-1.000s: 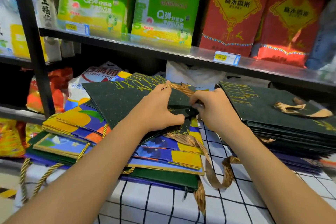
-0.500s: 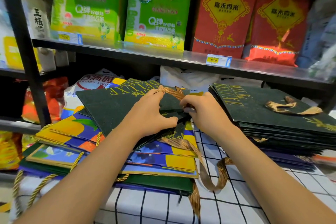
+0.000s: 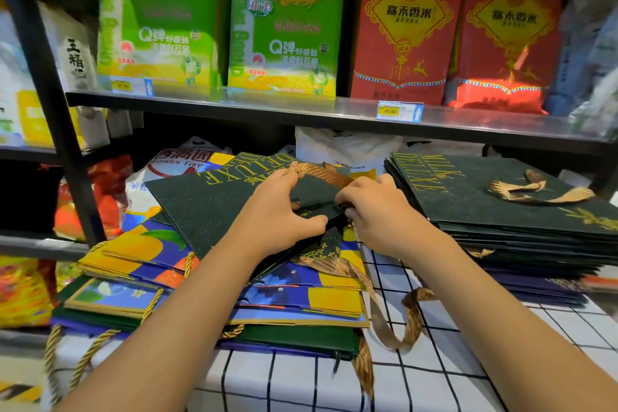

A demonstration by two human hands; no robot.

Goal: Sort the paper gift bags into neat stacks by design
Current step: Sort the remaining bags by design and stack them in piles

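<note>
Both hands [image 3: 277, 211] pinching flat dark-green paper bag [image 3: 214, 207], ribbed gold ribbon handle [image 3: 321, 172]

Left hand [image 3: 279, 211]: forearm extended forward, fingers curled, thumb out, pinching. Right hand [image 3: 378, 207]: forearm extended, fingers curled in a pinch, just beside the left.

2 bare forearms, unadorned hands [image 3: 277, 211]
</note>
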